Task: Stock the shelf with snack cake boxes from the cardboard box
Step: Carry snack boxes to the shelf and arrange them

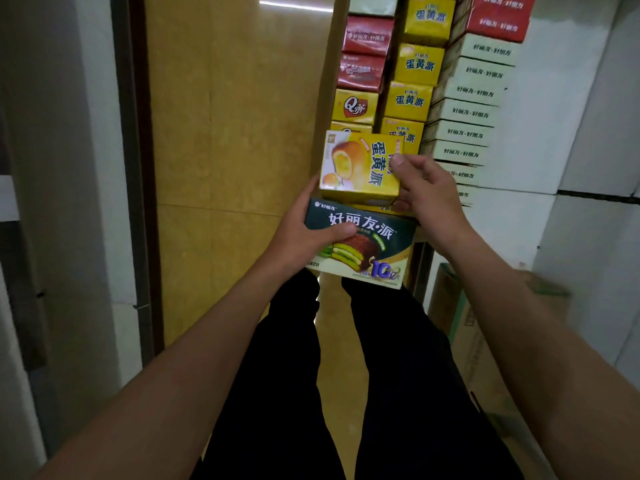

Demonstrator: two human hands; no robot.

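A yellow snack cake box (360, 168) lies on top of a larger dark green snack cake box (367, 244), both held in front of the shelf. My left hand (304, 233) grips the green box at its left edge, thumb on its face. My right hand (426, 195) holds the yellow box by its right side, thumb on top. Behind them the shelf (388, 109) carries stacked yellow boxes (415, 64), red boxes (363, 53) and white boxes (474, 112).
A cardboard box (460, 323) stands on the floor at the lower right, beside my legs. A white wall (571, 133) is at the right and a dark door frame (138, 168) at the left. Tan tiled floor (235, 133) lies ahead.
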